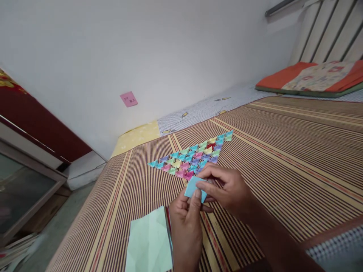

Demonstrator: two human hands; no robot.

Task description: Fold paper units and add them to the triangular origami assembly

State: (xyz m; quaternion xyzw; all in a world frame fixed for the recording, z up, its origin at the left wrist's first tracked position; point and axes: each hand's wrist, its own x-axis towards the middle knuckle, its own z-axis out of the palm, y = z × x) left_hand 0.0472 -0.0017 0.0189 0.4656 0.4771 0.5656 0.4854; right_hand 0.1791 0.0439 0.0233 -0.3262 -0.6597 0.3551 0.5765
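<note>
A small piece of light-blue folded paper (191, 186) is held up between both hands above the striped mat. My left hand (188, 215) pinches its lower part, thumb on the near face. From the right, my right hand (227, 187) grips its upper right edge between thumb and fingers. Just beyond the hands lie many small folded paper pieces (195, 155) in blue, pink, green, yellow, purple and red, set out in rows that form a triangle. A pale green paper sheet (149, 241) lies left of my left wrist, with darker edges showing beneath its right side.
The striped mat (127, 196) covers the bed up to the white wall. A folded orange and floral quilt (312, 77) lies at the far right, near a radiator (326, 30). A pink note (128, 99) is on the wall. Left of the bed stands a glass-fronted cabinet (25, 189).
</note>
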